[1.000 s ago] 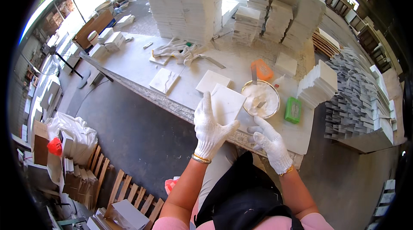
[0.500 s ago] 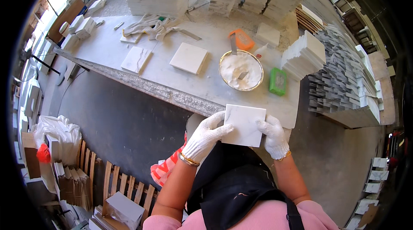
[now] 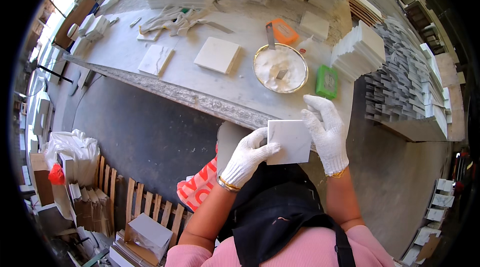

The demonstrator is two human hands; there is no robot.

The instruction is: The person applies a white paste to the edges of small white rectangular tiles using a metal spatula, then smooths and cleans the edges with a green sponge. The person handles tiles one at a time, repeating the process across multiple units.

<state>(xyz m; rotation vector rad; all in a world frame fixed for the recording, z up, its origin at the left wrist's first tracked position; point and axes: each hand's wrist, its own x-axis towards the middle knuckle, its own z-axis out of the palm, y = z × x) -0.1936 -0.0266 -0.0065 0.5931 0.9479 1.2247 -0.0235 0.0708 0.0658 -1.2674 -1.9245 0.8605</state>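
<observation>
My left hand [image 3: 249, 158], in a white knit glove, grips a square white marble tile [image 3: 290, 143] by its left edge, thumb on its face. The tile is above my lap, near the table's front edge. Beside its right edge, my gloved right hand [image 3: 327, 129] has its fingers stretched out toward the table, the thumb side close to the tile; whether it touches cannot be made out. Beyond stands a round bowl [image 3: 292, 90] of white paste [image 3: 287, 62], with a small metal blade [image 3: 282, 74] in the paste and a flat metal scraper [image 3: 270, 36] at its far rim.
On the stone-topped table [image 3: 185, 79] lie two tiles [image 3: 217, 54] [image 3: 156, 60], used gloves [image 3: 175, 21], a green block-shaped item [image 3: 326, 82] and an orange one [image 3: 283, 31]. Stacked tiles [image 3: 359, 51] stand at the right. A wooden pallet [image 3: 152, 204] is at lower left.
My right hand has let go of the tile's right edge and its fingers have reached up and forward. The left hand keeps hold of the tile, which has shifted slightly right.
</observation>
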